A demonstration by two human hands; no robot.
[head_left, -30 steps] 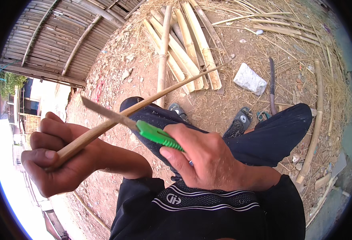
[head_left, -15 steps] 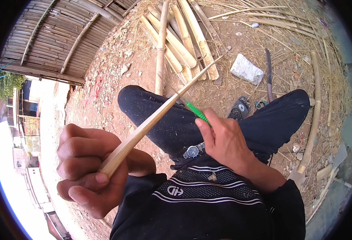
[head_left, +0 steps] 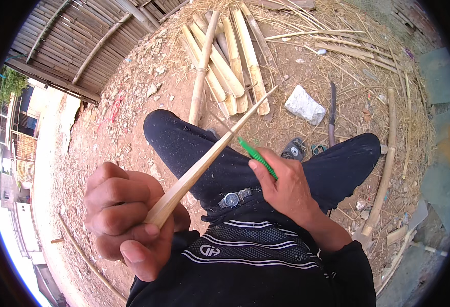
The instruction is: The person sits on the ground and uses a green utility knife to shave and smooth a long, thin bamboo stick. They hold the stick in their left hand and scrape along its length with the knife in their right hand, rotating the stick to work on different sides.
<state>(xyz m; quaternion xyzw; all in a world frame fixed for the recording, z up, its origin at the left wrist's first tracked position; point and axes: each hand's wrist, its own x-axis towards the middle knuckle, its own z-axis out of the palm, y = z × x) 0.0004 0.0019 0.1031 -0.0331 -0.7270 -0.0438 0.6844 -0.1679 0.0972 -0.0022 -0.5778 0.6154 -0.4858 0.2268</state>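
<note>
My left hand [head_left: 125, 215] is closed around the thick end of a pale bamboo strip [head_left: 199, 176], its thumb apart from the fingers. The strip slants up and to the right, away from me, and tapers to a thin point. In my right hand [head_left: 291, 189] is a knife with a ridged green handle [head_left: 258, 157], fingers wrapped round it. Its narrow blade [head_left: 222, 122] crosses the strip near the middle of its length; I cannot tell how deep it bites. Below both hands are my dark trouser legs, dusted with small shavings.
Split bamboo lengths [head_left: 238, 64] lie piled ahead, with a round pole [head_left: 204, 66] across them. A white stone block [head_left: 305, 105] and a machete [head_left: 332, 105] lie to the right. A wristwatch [head_left: 231, 199] rests at my lap. A bamboo wall [head_left: 76, 46] stands far left.
The view has shifted slightly, so the ground things sit lower and more to the left. Both hands keep their grips, and the strip and knife stay crossed.
</note>
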